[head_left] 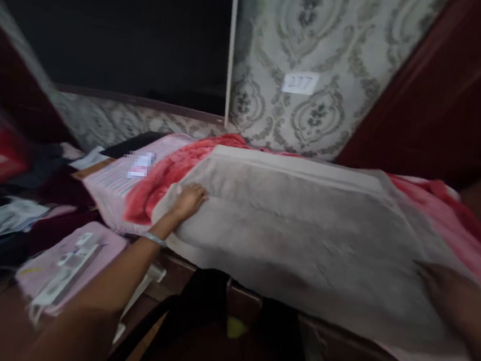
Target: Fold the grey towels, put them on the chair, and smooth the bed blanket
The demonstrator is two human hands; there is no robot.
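Nearest, at lower left, a long white plastic power strip (68,272) lies on a pale pink, round-cornered pad (110,250). Beside them runs the front edge of a dark brown wooden table (178,271). The wide grey plush cloth with a pale border (279,218) is spread across this surface, its near edge hanging a little over the front.

The right hand (454,295) is over the cloth's right part, fingers pointing inward; blur hides whether it presses, spreads or pinches. Farther in, the left hand (191,199) rests at the left edge, fingers close together and slightly bent; I cannot tell whether it grips a fold.

To lay the cloth flat, it would probably serve to anchor the left edge lightly and draw the right side outward with an even pull, keeping the pale far border straight. Faint creases show mid-cloth; a flat palm should ease them better than fingertips. Pulling hard could drag the red plush blanket (149,200) underneath.

Beyond stands the grey-patterned papered wall (366,22).
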